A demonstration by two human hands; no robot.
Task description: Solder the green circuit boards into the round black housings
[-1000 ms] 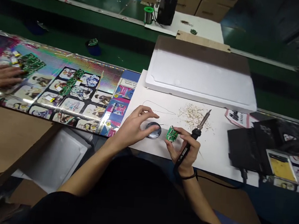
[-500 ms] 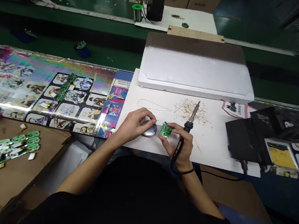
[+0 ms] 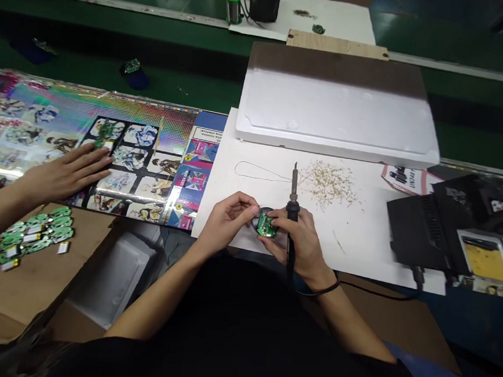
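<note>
My right hand (image 3: 306,242) is closed around a soldering iron (image 3: 292,215), its tip pointing up and away from me. The same hand's fingers grip a small green circuit board (image 3: 267,224) over a round, shiny metal disc (image 3: 255,221), which the board partly covers. At the left edge of that disc, my left hand (image 3: 230,221) has thumb and index finger pinched together. What they hold, if anything, is too small to make out. A thin wire loop (image 3: 245,163) lies on the white sheet (image 3: 217,180) just beyond my left hand.
Another person's hand (image 3: 67,171) lies over boards on the patterned sheet at left. More circuit boards (image 3: 57,225) with small batteries fill a cardboard box below. A white foam tray (image 3: 336,114), scattered clippings (image 3: 332,183) and a black soldering station (image 3: 418,225) surround the work area.
My right hand has moved left, bringing the circuit board over the metal disc; the iron now stands more upright. Another person's hand has come in from the left onto the patterned sheet.
</note>
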